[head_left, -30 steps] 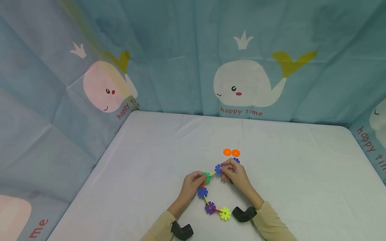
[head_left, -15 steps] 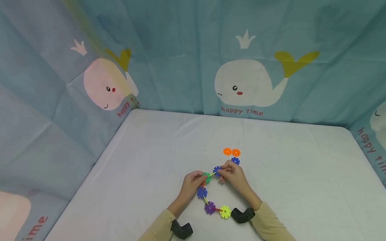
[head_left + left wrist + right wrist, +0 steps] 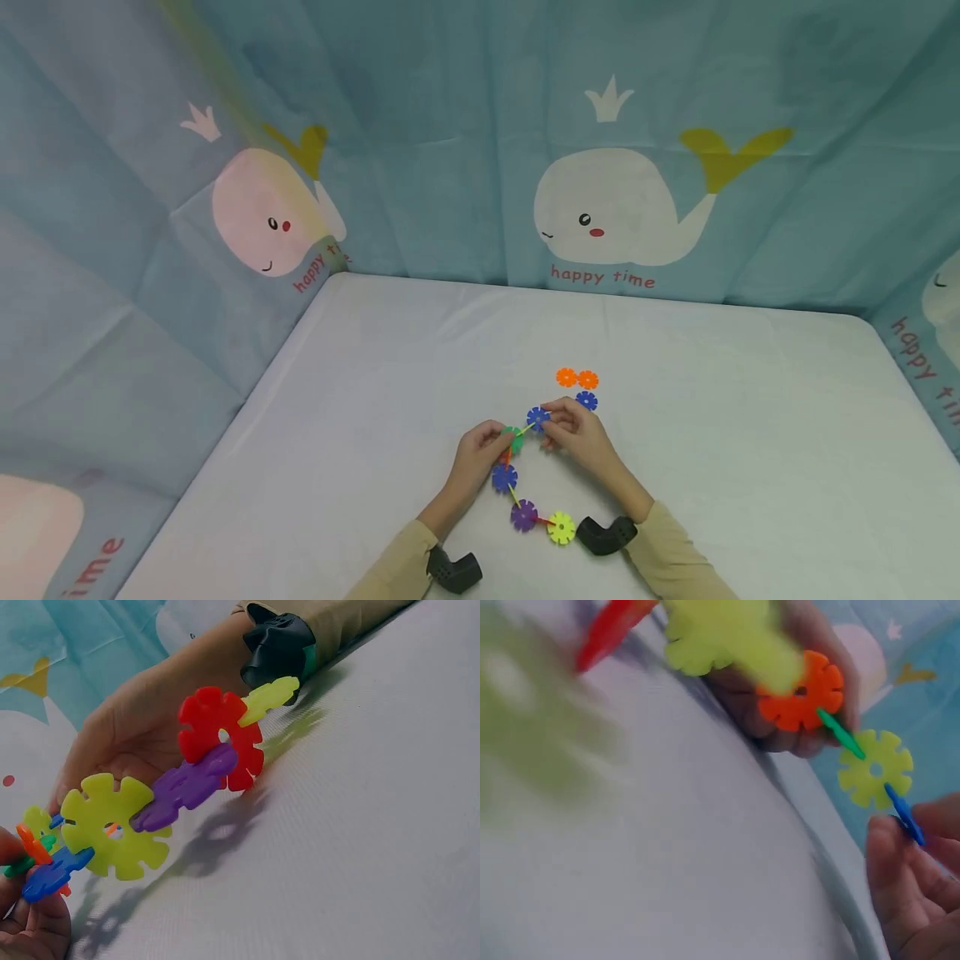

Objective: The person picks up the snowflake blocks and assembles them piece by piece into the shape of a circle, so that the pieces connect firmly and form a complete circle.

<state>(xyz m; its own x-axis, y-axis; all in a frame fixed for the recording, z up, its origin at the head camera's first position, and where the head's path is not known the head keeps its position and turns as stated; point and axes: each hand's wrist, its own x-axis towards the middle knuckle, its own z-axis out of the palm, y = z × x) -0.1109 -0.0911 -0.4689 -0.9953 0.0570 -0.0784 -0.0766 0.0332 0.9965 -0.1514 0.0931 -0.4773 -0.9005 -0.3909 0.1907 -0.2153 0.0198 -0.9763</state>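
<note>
The left hand (image 3: 474, 457) pinches the chain of notched discs (image 3: 505, 479) at its green disc (image 3: 513, 437), thumb and fingers closed; the chain is held above the white table (image 3: 375, 375), curving through a purple disc (image 3: 524, 516) to the yellow disc (image 3: 561, 527) at its near end. The right hand (image 3: 581, 437) pinches the blue end disc (image 3: 536, 417) between thumb and fingers; 2 orange discs (image 3: 566, 377) and 1 loose blue disc (image 3: 587, 401) lie just beyond it.

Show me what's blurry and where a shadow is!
Right wrist view: the big yellow-green disc at left is very blurry, the orange disc sharper; left wrist view: the chain of discs throws a shadow on the table; head view: the middle whale looks clear.
</note>
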